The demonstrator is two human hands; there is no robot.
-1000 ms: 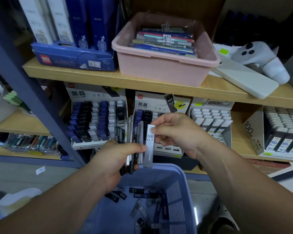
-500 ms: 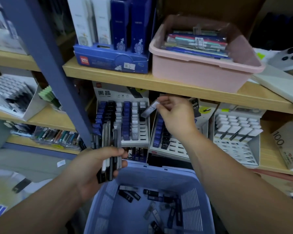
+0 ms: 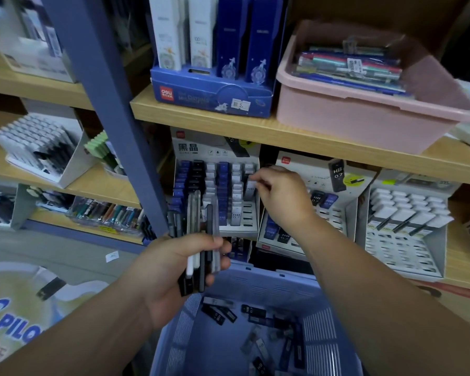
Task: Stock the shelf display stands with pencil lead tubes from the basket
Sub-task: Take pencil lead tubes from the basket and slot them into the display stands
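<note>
My left hand (image 3: pixel 174 270) grips a fanned bundle of pencil lead tubes (image 3: pixel 198 226), black, white and clear, above the blue basket (image 3: pixel 255 291). Several more tubes (image 3: pixel 258 318) lie loose on the basket floor. My right hand (image 3: pixel 280 196) pinches a single white lead tube (image 3: pixel 250 189) at the right-hand column of the left display stand (image 3: pixel 217 191), which holds rows of blue, black and white tubes. A second display stand (image 3: pixel 323 210) sits just right of it, partly behind my right wrist, with many empty slots.
A blue steel shelf post (image 3: pixel 114 109) rises left of the stands. The wooden shelf (image 3: pixel 282 131) above carries a blue box of cartons (image 3: pixel 212 96) and a pink tub (image 3: pixel 364 115) of pens. A third stand with white tubes (image 3: pixel 407 213) stands at right.
My right hand has carried the single white tube from in front of my left hand up and left to the left display stand. The view has shifted left.
</note>
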